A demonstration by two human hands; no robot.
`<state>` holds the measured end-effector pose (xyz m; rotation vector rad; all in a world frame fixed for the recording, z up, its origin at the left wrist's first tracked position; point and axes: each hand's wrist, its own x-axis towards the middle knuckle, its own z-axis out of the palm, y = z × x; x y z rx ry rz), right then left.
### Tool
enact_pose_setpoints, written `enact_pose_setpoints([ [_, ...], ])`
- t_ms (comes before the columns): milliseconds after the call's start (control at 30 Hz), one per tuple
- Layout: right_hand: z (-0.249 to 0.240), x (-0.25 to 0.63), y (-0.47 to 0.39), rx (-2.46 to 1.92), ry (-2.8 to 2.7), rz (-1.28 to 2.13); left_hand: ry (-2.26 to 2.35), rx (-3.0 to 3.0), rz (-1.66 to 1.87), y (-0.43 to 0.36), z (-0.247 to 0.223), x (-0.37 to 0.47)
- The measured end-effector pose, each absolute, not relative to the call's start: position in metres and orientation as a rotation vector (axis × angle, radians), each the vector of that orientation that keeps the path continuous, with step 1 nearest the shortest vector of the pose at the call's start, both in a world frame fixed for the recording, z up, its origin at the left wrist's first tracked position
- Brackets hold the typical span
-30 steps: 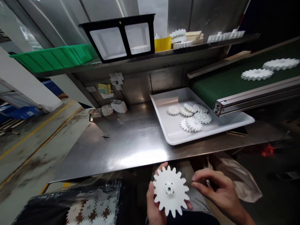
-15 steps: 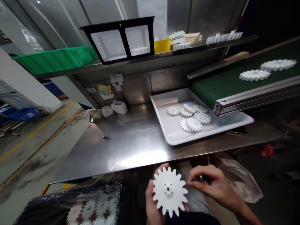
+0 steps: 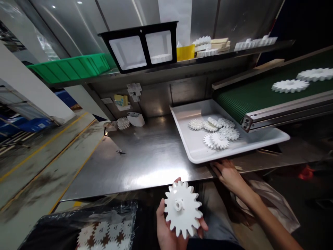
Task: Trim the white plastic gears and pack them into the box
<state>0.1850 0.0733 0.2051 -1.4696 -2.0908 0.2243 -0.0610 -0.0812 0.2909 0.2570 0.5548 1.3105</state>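
And here's the left hand (image 3: 166, 227), gripping a white, round, toothed plastic gear (image 3: 186, 215), its raised hub facing up! Over on the right, the right hand (image 3: 227, 173) is at the edge of the shiny steel table (image 3: 145, 149), just beside the near rim of a pale grey rectangular plastic tray (image 3: 255, 142). Smaller-looking white toothed gears (image 3: 220, 140) cluster inside it, and above its right side, a ribbed green conveyor belt (image 3: 247, 95) carries two white, flat toothed gears (image 3: 290, 85).

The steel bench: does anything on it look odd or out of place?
Mildly: a small metal piece lies alone on the bench, apart from everything else; I can't tell what it is. The white gears in the tray overlap untidily, but none looks plainly broken.
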Motion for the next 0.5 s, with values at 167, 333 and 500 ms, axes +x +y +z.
enact_pose_setpoints([
  [167,0.194,0.183,0.075,-1.431,-2.081,0.207,0.473,0.385,1.296,-0.079,0.289,-0.069],
  [333,0.192,0.183,0.076,-1.428,-2.023,0.225,0.436,0.452,1.349,-0.077,0.288,-0.071],
  [500,0.191,0.183,0.077,-1.401,-1.966,0.252,0.46,0.438,1.354,-0.078,0.293,-0.07],
])
